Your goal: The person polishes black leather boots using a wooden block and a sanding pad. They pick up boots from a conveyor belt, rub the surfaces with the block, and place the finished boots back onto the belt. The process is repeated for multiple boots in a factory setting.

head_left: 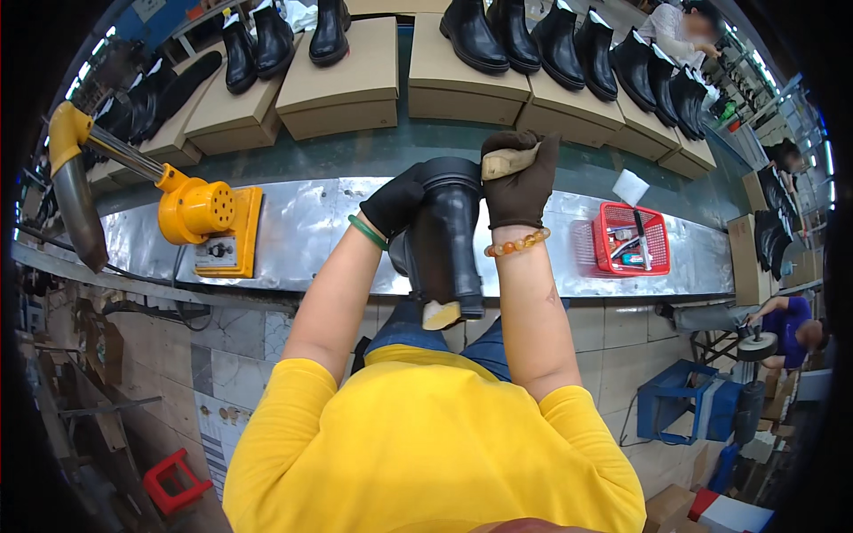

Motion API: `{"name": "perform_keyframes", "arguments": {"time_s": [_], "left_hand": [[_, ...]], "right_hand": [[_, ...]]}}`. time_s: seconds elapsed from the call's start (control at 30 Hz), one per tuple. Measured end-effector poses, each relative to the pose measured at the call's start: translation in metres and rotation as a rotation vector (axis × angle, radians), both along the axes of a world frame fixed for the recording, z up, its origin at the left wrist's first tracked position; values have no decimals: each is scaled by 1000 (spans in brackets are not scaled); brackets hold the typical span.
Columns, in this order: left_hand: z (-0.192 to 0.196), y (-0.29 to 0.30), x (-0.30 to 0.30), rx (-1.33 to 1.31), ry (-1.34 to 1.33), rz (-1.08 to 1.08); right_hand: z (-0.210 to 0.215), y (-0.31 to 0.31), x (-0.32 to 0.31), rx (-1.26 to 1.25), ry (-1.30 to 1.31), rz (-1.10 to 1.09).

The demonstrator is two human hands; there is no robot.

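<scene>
A black leather boot (449, 235) is held over the metal-topped bench, one end pointing toward my body. Something pale yellow (441, 314) shows at its near end. My left hand (395, 202), in a black glove with a green bangle at the wrist, grips the boot's left side near its far end. On the other side, my right hand (522, 182) wears a dark brown glove and a beaded bracelet. Its fingers are closed on a tan pad-like piece (509, 163) close to the boot's far end; whether the pad touches the boot, I cannot tell.
A yellow machine (197, 213) with a bent nozzle stands left on the bench. To the right sit a red basket (656, 242) of small items and a white block (630, 187). Black boots stand on cardboard boxes (342, 84) beyond. Two other people are at the right.
</scene>
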State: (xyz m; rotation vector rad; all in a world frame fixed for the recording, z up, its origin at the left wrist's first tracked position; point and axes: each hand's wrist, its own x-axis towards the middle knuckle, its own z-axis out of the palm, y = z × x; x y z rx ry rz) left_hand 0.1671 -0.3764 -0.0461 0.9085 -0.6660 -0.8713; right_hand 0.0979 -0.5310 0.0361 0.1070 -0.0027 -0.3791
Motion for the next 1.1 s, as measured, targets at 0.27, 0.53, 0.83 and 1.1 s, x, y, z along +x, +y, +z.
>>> {"name": "perform_keyframes", "arguments": {"time_s": [0.27,0.53,0.83,1.1], "left_hand": [[-10,33,1,-386,276,-102],[-7,43,-2,-473,270,135],[-21,50,12,545,-937,775],[-9,32,7,149,-234,753]], "right_hand": [[-31,0,-16,-58,119,-19],[-38,2,-21,-78,231,-9],[-79,-11,-33,-497,643,67],[-145,5,-67,-711,827,298]]}}
